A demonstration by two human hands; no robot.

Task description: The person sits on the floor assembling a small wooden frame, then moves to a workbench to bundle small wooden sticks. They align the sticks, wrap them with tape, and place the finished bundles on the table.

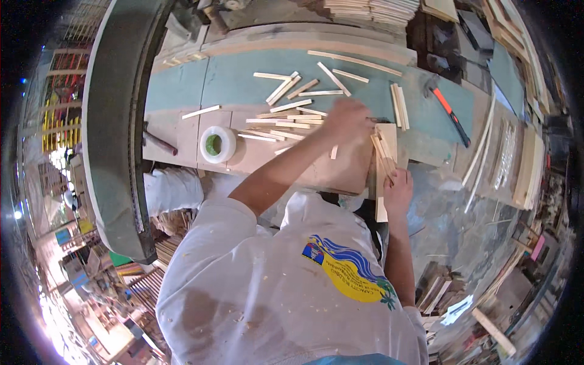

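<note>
- My right grip (pixel 398 187) pinches slim wooden strips (pixel 382 151) at their near end, along a pale board (pixel 381 208), perhaps to keep them aligned.
- Left on the worktop (pixel 340 174), a white tub (pixel 227 146) sits aside, probably out of my way.
- My left grip (pixel 351 118) blurs near the strips' far end; I cannot tell whether it pinches anything.
- Farther right, a red-handled tool (pixel 447 108) lies seemingly within reach.
</note>
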